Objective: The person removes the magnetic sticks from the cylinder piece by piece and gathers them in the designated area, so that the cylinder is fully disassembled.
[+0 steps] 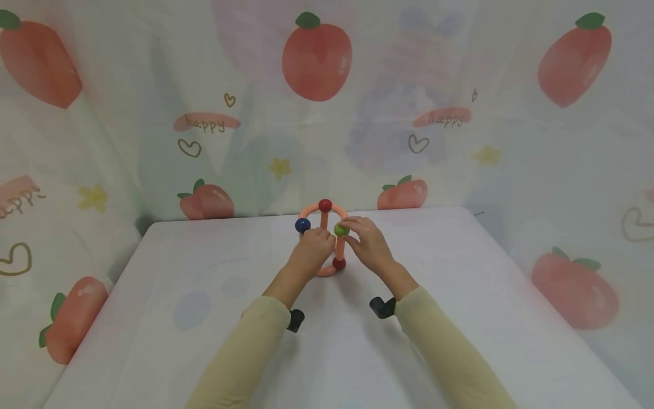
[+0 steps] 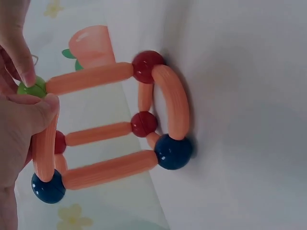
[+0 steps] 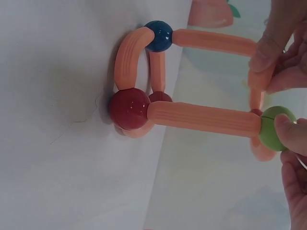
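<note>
A small frame of orange rods [image 2: 93, 79] and coloured balls stands upright on the table, with straight uprights joining a curved-rod ring below to another above. My left hand [image 1: 314, 250] grips the curved orange rod [image 2: 44, 143] of the upper ring, between the upper blue ball [image 1: 302, 225] and the green ball [image 3: 278, 127]. The green ball tops a straight rod [image 3: 206, 119], and my right hand [image 1: 372, 244] pinches it between thumb and fingers. At that rod's foot sits a red ball [image 3: 129, 109]. A lower blue ball [image 2: 173, 151] rests at the front left. My left hand covers part of the frame in the head view.
A white cloth covers the table [image 1: 219, 352]. Close behind the frame, a printed curtain [image 1: 327, 147] with peaches rises at the table's back edge. Dark wrist-camera mounts [image 1: 383, 307] jut inward from both sleeves over the table.
</note>
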Demonstrator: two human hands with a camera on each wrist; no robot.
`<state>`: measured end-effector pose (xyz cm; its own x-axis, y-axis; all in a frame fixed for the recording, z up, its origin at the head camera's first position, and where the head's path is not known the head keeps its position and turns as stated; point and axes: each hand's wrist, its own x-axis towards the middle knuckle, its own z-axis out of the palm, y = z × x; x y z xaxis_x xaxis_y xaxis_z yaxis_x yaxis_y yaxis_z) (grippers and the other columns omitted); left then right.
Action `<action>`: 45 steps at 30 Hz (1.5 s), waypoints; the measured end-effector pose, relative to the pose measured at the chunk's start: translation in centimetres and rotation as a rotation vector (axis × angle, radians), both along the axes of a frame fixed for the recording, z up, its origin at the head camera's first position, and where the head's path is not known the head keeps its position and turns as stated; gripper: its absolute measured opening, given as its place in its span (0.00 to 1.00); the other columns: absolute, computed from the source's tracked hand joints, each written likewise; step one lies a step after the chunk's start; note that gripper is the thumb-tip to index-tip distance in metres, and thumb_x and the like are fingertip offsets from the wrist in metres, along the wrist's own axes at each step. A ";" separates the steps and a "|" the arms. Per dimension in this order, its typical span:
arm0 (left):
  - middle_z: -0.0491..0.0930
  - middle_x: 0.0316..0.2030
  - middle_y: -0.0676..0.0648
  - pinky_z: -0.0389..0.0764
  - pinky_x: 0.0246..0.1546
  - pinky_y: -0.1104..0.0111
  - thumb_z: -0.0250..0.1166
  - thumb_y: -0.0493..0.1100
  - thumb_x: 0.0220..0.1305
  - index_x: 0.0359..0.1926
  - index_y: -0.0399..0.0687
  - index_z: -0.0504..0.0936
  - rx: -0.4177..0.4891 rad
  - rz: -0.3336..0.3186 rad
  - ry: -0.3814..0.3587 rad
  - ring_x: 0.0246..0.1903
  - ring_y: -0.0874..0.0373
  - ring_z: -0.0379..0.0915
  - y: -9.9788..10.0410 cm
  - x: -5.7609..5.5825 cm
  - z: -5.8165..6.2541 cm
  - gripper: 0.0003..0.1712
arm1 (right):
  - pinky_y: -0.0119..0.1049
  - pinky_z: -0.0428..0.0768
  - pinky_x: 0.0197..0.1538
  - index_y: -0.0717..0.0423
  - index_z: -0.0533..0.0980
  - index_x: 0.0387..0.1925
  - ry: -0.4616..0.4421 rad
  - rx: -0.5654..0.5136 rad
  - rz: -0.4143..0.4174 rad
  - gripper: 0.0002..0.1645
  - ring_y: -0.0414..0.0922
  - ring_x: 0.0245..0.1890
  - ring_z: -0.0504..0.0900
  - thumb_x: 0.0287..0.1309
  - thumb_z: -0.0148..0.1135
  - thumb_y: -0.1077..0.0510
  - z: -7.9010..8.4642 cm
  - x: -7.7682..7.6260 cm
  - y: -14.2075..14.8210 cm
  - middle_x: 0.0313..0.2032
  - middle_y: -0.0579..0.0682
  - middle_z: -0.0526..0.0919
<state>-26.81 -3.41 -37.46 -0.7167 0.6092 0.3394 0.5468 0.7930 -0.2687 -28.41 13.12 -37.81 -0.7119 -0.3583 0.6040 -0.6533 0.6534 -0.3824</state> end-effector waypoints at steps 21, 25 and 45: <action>0.78 0.41 0.48 0.70 0.51 0.65 0.71 0.41 0.50 0.50 0.44 0.78 -0.231 -0.003 0.024 0.43 0.55 0.73 -0.8 -0.1 -0.5 0.24 | 0.41 0.74 0.50 0.60 0.79 0.44 0.023 0.028 0.014 0.21 0.49 0.47 0.74 0.43 0.70 0.69 -0.1 -0.1 0.0 0.46 0.53 0.79; 0.77 0.41 0.49 0.69 0.51 0.64 0.70 0.42 0.52 0.51 0.46 0.79 -0.289 0.007 0.035 0.45 0.56 0.73 -0.7 -0.1 -0.4 0.23 | 0.41 0.74 0.50 0.60 0.79 0.44 0.019 0.029 0.010 0.21 0.49 0.47 0.74 0.43 0.70 0.69 -0.2 -0.1 0.1 0.47 0.53 0.79; 0.78 0.43 0.49 0.66 0.53 0.60 0.71 0.43 0.51 0.51 0.49 0.79 -0.274 0.002 0.059 0.45 0.56 0.72 -0.9 -0.1 -1.0 0.24 | 0.42 0.74 0.50 0.60 0.79 0.44 0.022 0.021 0.018 0.20 0.49 0.47 0.74 0.44 0.70 0.68 -0.2 0.1 0.3 0.47 0.54 0.79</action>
